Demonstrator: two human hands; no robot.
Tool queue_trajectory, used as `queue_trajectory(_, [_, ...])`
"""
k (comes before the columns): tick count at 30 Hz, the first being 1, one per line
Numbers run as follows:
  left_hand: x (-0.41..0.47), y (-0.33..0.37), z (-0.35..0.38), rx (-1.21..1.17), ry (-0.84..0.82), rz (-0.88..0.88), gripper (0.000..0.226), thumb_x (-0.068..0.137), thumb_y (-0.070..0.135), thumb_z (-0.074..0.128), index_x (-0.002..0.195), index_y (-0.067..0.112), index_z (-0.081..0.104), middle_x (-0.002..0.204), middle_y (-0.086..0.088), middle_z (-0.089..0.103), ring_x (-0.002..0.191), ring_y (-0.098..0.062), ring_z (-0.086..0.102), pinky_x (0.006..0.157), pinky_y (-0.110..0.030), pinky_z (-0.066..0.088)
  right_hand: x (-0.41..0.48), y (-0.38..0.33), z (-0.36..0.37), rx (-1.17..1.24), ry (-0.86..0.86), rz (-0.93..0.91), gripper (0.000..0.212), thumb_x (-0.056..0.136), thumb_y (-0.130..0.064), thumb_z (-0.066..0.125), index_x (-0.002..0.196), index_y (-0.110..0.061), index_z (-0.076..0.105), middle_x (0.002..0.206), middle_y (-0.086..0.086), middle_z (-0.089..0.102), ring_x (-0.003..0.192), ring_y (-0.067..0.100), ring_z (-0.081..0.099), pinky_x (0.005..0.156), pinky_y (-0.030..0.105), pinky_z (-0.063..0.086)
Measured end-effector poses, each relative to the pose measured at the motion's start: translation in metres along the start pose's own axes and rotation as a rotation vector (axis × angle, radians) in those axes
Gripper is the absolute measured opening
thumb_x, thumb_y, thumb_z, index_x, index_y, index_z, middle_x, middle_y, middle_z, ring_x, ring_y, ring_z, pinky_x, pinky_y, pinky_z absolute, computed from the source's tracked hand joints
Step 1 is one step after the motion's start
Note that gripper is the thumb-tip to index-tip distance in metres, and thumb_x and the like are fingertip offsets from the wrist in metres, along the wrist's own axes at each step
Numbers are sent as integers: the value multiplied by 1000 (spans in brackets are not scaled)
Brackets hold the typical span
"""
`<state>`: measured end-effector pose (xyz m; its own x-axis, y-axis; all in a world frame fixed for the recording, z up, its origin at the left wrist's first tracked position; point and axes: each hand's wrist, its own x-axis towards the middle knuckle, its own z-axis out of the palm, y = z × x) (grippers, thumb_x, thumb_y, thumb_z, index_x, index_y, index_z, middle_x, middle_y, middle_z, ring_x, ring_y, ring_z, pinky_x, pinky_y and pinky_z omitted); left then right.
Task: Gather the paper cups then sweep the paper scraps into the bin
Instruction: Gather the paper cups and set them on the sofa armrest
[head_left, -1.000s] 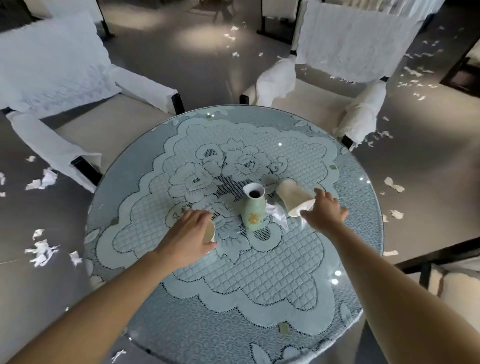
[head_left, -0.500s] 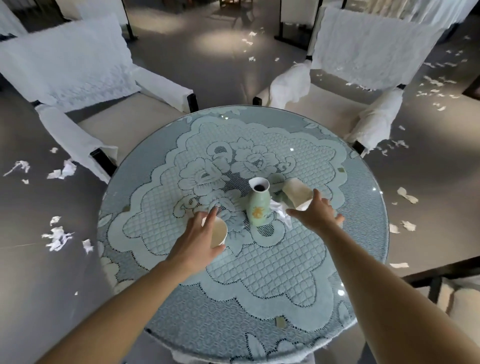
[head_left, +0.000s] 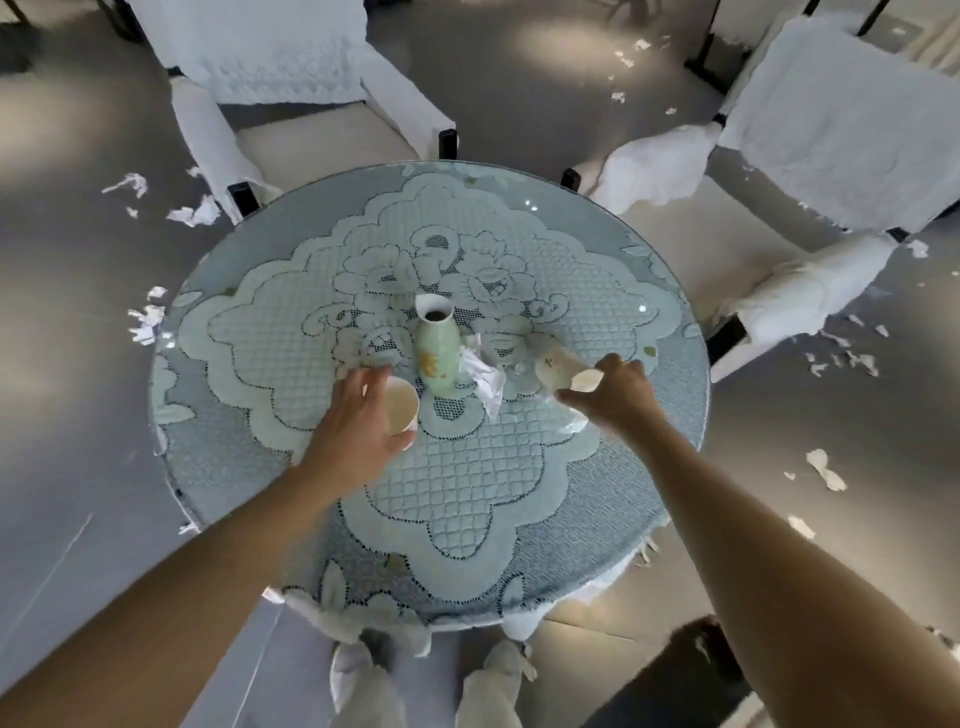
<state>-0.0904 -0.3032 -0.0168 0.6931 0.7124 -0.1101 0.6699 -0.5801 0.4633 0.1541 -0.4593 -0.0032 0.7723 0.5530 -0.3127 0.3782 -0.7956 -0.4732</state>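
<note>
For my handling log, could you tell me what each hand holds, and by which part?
The left hand grips one paper cup round its side wall; the right hand holds the other paper cup near its rim.

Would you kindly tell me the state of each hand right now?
Left hand: closed, gripping the left paper cup.
Right hand: closed, gripping the right paper cup, which is tilted.

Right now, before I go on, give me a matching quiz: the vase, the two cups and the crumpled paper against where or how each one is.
1 vase
2 cup left of the vase
3 cup right of the vase
4 crumpled paper

a tipped sideways in the right hand
b lying on the tablecloth
c upright at the middle
d in the left hand, mouth showing

Pairs: 1-c, 2-d, 3-a, 4-b
</note>
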Motion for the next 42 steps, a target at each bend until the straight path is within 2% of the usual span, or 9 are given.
queue_trajectory(7, [-6, 13, 16, -9, 82, -43, 86, 81, 28, 75, 148, 9, 25, 145, -14, 31, 131, -32, 30, 98, -50, 40, -27, -5, -4, -332, -175, -282, 80, 74, -60, 69, 138, -19, 42, 130, 15, 46, 121, 31, 41, 98, 41, 39])
queue_trajectory(15, [-9, 4, 20, -59, 156, -51, 83, 81, 19, 75, 147, 7, 26, 144, -17, 32, 131, -34, 29, 97, -50, 39, -48, -39, 45, -261, -158, -601, 98, 70, -61, 72, 146, -19, 26, 132, 13, 43, 121, 29, 37, 92, 43, 42])
queue_trajectory(18, [-10, 0, 20, -70, 155, -52, 84, 82, 19, 74, 149, 7, 24, 147, -16, 29, 133, -33, 27, 99, -50, 38, -45, -41, 48, -315, -218, -610, 105, 70, -68, 68, 150, -22, 18, 135, 13, 40, 124, 31, 35, 97, 46, 39])
queue_trajectory(21, [-11, -1, 19, -74, 160, -39, 85, 82, 19, 74, 149, 7, 24, 148, -14, 29, 134, -31, 26, 100, -50, 39, -28, -43, 37, -69, -256, -486, 93, 76, -74, 54, 150, -27, 20, 141, 10, 35, 131, 29, 29, 100, 47, 35])
queue_trajectory(23, [-13, -3, 19, -60, 162, -24, 85, 82, 19, 74, 149, 5, 24, 150, -13, 28, 137, -29, 24, 102, -48, 39, -3, -45, 27, 107, -220, -404, 83, 83, -59, 60, 149, -23, 25, 142, 11, 36, 131, 29, 31, 101, 44, 34])
queue_trajectory(28, [-14, -8, 19, -38, 182, 24, 85, 82, 22, 74, 149, 5, 25, 150, -14, 29, 137, -29, 27, 104, -35, 31, 57, -58, 25, -65, -447, -467, 99, 79, -24, 77, 154, -24, 13, 155, 9, 23, 140, 27, 28, 104, 30, 29])
queue_trajectory(32, [-15, -11, 21, 24, 203, 82, 86, 74, 17, 82, 143, -3, 35, 139, -24, 41, 126, -41, 42, 97, -44, 43, 83, -81, 50, -71, -614, -618, 92, 83, -18, 74, 154, -21, 15, 156, 10, 27, 143, 26, 24, 115, 41, 24])
queue_trajectory(37, [-13, -13, 24, 57, 232, 94, 86, 73, 18, 82, 142, -4, 36, 135, -26, 43, 121, -42, 45, 90, -41, 45, 90, -76, 76, -315, -453, -744, 47, 97, -20, 55, 141, -8, 42, 144, 16, 35, 126, 31, 46, 102, 35, 38])
queue_trajectory(42, [-10, -8, 28, -9, 228, 85, 86, 75, 15, 80, 144, -3, 32, 138, -24, 40, 126, -37, 37, 96, -40, 39, 79, -37, 66, -150, -337, -609, 29, 99, -12, 48, 126, -7, 55, 108, 15, 58, 75, 15, 52, 55, 14, 35])
